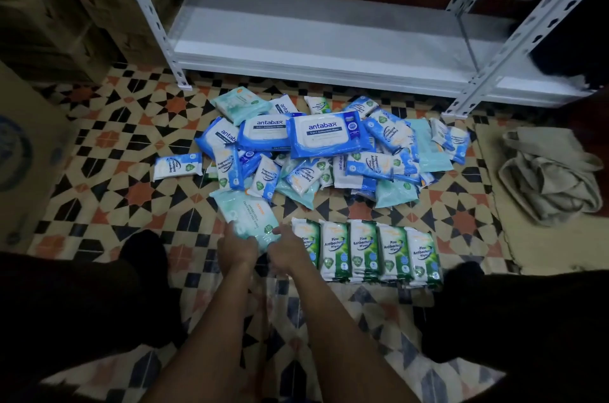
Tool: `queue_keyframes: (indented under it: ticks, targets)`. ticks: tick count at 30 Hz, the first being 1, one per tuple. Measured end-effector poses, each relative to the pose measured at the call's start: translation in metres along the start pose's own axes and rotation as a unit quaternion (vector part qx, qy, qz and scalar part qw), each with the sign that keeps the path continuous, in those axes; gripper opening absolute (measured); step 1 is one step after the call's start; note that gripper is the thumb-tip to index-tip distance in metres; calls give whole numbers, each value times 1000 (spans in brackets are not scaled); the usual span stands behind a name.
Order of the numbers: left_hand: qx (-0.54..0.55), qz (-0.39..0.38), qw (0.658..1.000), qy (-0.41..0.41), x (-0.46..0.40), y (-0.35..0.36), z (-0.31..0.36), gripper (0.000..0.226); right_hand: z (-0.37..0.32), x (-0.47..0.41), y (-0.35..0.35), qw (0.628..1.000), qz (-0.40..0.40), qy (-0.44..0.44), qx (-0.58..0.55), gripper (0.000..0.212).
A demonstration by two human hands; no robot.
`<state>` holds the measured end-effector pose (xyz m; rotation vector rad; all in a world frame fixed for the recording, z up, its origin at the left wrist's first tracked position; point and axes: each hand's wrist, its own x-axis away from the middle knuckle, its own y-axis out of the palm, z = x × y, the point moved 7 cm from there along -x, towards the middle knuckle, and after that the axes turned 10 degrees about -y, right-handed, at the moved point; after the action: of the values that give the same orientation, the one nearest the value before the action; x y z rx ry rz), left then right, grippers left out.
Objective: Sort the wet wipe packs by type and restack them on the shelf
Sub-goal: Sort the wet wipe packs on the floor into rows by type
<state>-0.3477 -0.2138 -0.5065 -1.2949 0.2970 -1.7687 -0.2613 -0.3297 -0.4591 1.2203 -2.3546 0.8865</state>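
A mixed pile of wet wipe packs (329,152) lies on the patterned floor in front of the white shelf (329,49). Large blue antabax packs (328,135) top the pile, with small blue fragrance-free packs and pale teal packs around them. Several green pine packs (365,251) stand side by side in a row near me. My left hand (235,246) and my right hand (285,252) both hold the near end of a pale teal pack (245,214), just left of the pine row.
The shelf's lowest board is bare, with perforated white posts (155,16) at its corners. A cardboard box (23,152) stands at the left. A crumpled beige cloth bag (550,175) lies on a mat at the right. My dark-clothed knees flank my arms.
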Motion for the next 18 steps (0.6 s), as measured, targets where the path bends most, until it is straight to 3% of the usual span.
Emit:
queue_keyframes:
  ticks: [3,8,14,18]
  targets:
    - [58,-4,998,-21,9,4,-6,63,2,-1,13,999,-43,-7,11,56]
    - [132,3,990,-50,-3,0,-2,51,4,-8,11,999,-27,-21,-7,57]
    - [189,-43,978,-77,-47,2,-14,66,1,-18,17,997,-59,-42,-9,55]
    - [236,-59,966,-89,-35,1,-10,55,4,-20,28,997,-58,-47,-33,53]
